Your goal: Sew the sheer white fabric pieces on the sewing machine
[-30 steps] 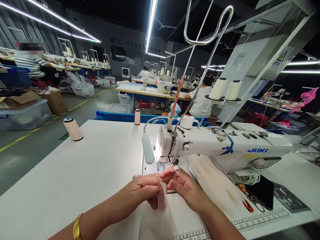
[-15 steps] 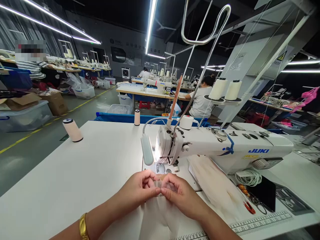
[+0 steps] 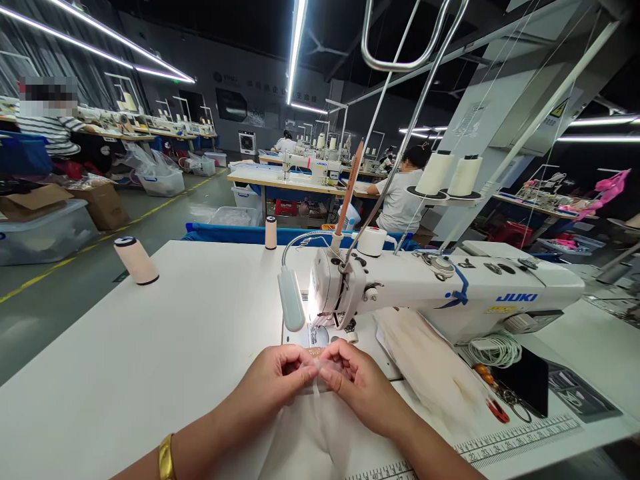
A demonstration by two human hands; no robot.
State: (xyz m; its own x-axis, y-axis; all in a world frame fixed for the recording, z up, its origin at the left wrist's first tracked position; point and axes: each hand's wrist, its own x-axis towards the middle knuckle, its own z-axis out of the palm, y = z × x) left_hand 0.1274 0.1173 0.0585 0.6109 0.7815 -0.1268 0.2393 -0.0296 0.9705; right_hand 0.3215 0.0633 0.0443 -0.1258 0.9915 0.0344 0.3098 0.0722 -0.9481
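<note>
A thin, sheer whitish fabric point(image 3: 307, 440) hangs down from my fingers toward the front of the table. My left hand point(image 3: 283, 377) pinches its upper edge between thumb and fingers. Close beside it, my right hand point(image 3: 350, 377) pinches the same edge, the two thumbs almost touching. Both hands are just in front of the needle area of a white sewing machine point(image 3: 400, 287). A small tan piece shows behind my fingertips; what it is I cannot make out. A gold bracelet point(image 3: 167, 459) circles my left wrist.
Two thread spools stand on the left: a leaning one point(image 3: 137, 261) and an upright one point(image 3: 271, 233). A small lamp point(image 3: 291, 300) hangs by the machine head. To the right lie beige fabric point(image 3: 430, 367), a coiled white cable point(image 3: 495, 350), a black phone-like slab point(image 3: 525, 383) and a printed ruler point(image 3: 525, 440).
My thumbs have drawn slightly apart and the fabric between them now looks gathered into a narrow fold. The view has shifted a little.
</note>
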